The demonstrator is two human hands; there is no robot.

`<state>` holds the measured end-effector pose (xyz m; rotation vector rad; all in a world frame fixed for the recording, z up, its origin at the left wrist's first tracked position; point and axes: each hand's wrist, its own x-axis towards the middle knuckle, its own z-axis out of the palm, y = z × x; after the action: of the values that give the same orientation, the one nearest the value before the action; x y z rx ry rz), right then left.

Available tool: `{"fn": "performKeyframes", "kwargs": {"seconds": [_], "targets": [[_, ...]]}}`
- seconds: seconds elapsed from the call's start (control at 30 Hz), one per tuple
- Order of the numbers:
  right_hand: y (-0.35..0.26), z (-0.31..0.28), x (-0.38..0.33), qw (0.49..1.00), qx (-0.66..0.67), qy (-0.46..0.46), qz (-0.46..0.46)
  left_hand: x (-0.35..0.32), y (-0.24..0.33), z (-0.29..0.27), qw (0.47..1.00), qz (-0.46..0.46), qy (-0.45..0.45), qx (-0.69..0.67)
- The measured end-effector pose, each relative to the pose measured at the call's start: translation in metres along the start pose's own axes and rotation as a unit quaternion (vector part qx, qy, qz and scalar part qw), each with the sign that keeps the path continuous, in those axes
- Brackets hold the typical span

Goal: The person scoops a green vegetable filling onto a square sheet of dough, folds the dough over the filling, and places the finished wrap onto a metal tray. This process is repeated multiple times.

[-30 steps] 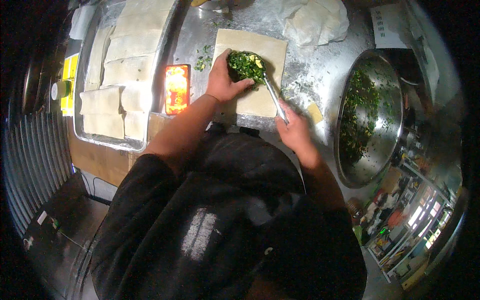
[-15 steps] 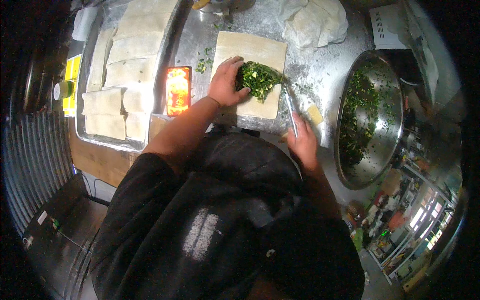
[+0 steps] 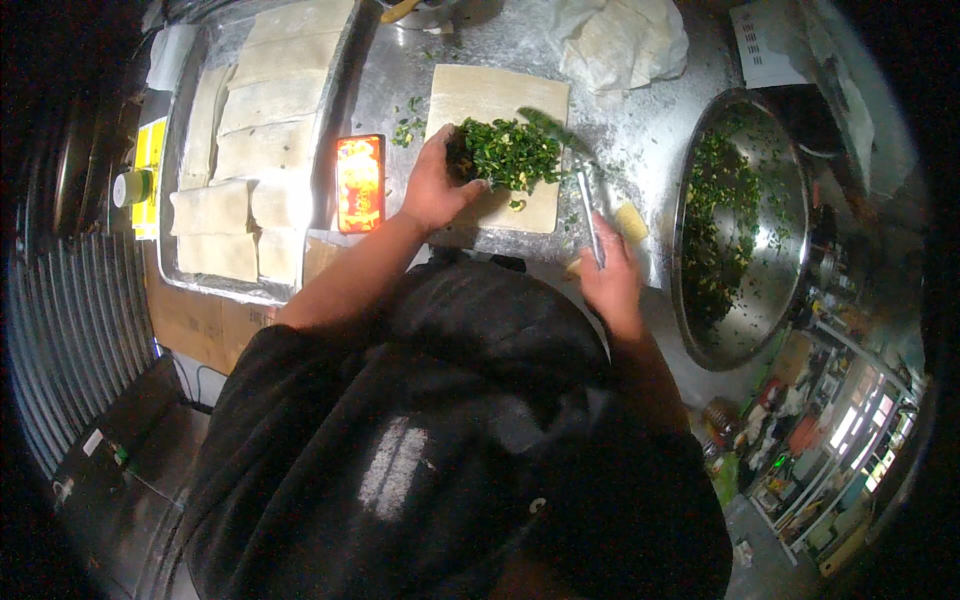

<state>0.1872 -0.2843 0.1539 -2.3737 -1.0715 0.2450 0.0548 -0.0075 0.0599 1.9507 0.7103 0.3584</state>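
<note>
A rectangular dough sheet [image 3: 493,85] lies on the metal table in front of me. A mound of chopped greens with pale bits [image 3: 510,158] sits across its middle. My left hand [image 3: 436,188] is cupped against the mound's left side, thumb apart from the fingers. In my right hand [image 3: 612,272] is the handle of a long metal spoon [image 3: 588,190], at the sheet's right side. The spoon's head, coated with greens, rests at the mound's upper right edge; its exact shape is partly hidden by greens.
At right stands a large steel bowl [image 3: 795,170] with chopped greens inside. A lit phone [image 3: 360,185] lies left of the sheet, beside a tray [image 3: 168,200] of dough pieces. White crumpled cloth or plastic [image 3: 620,45] lies at the back; a small yellow piece [image 3: 630,222] is near my right hand.
My left hand has shifted slightly left and down, its fingers now against the mound's side. The spoon's head has swung up and left over the mound's upper edge. The mound looks wider.
</note>
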Motion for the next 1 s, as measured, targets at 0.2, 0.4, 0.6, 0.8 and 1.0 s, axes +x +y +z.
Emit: {"fn": "performKeyframes", "kwargs": {"seconds": [0.2, 0.4, 0.6, 0.8, 1.0], "targets": [[-0.025, -0.026, 0.011, 0.888, 0.346, -0.108, 0.284, -0.006, -0.010, -0.005, 0.989, -0.050, -0.012, -0.141], [-0.010, -0.041, 0.021, 0.801, 0.441, -0.183, 0.361, -0.007, -0.016, -0.014, 0.996, -0.024, -0.028, -0.076], [-0.023, -0.012, 0.042, 0.755, 0.456, -0.285, 0.375, 0.003, -0.005, -0.015, 0.988, -0.007, -0.033, -0.153], [-0.037, 0.001, 0.053, 0.803, 0.385, -0.316, 0.328, 0.009, -0.008, -0.011, 0.990, -0.011, -0.037, -0.135], [-0.022, -0.024, 0.032, 0.805, 0.402, -0.267, 0.346, -0.003, -0.013, -0.012, 0.999, 0.018, -0.023, -0.030]]}}
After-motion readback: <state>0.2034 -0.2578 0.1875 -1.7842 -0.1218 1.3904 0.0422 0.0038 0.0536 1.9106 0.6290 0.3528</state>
